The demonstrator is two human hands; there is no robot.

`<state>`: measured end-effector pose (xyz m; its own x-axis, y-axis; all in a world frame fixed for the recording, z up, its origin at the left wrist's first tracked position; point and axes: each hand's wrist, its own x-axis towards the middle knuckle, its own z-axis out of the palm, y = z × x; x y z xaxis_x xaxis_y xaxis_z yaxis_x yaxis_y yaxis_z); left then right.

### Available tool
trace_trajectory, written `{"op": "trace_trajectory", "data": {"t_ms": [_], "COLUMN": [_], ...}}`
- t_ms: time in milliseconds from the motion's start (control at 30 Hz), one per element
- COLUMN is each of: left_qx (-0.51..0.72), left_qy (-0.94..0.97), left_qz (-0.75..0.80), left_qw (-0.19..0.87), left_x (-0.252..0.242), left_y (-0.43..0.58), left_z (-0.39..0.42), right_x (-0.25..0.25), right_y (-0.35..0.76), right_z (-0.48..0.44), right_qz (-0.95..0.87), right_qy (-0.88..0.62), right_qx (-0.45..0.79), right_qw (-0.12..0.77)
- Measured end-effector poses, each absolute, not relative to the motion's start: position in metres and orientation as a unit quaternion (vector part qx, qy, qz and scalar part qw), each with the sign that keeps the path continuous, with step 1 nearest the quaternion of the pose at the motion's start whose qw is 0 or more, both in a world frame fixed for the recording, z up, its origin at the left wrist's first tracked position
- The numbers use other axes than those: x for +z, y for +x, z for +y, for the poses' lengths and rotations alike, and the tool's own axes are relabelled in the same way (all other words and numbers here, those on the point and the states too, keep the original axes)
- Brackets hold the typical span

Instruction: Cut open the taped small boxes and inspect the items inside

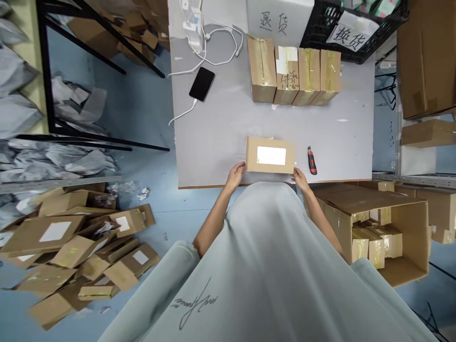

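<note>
A small closed cardboard box (252, 156) with a white label on top lies at the front edge of the grey table (221, 128). My left hand (235, 175) holds it at its left end, fingertips against the lower left corner. At the opposite end, my right hand (300, 179) grips the lower right corner. Some of the fingers are hidden by the box. Just right of it, apart from my right hand, a red and black box cutter (311, 160) rests on the tabletop.
Several taped cardboard boxes (288, 83) stand in a row at the back, before a black crate (356, 33). A phone (202, 84) with a white cable lies at left. Flattened and opened boxes (96, 247) pile up on the floor; a large carton (409, 275) stands right.
</note>
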<state>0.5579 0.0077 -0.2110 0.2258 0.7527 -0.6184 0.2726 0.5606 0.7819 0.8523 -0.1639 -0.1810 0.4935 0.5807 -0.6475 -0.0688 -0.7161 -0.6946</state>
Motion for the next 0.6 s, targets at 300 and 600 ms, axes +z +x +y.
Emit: {"op": "trace_trajectory", "data": {"t_ms": [300, 600], "left_qx": [0.188, 0.317], "left_qy": [0.461, 0.548], "left_qz": [0.585, 0.53], "left_qw": [0.64, 0.564], "left_x": [-0.205, -0.169], "left_y": [0.558, 0.571], "left_z": [-0.001, 0.009], "right_x": [-0.174, -0.151], "right_y": [0.846, 0.872], "right_z": [-0.163, -0.149], "right_qz": [-0.249, -0.276], "right_qy": [-0.773, -0.787], "right_qx": [0.467, 0.326], "right_qw": [0.35, 0.444]}}
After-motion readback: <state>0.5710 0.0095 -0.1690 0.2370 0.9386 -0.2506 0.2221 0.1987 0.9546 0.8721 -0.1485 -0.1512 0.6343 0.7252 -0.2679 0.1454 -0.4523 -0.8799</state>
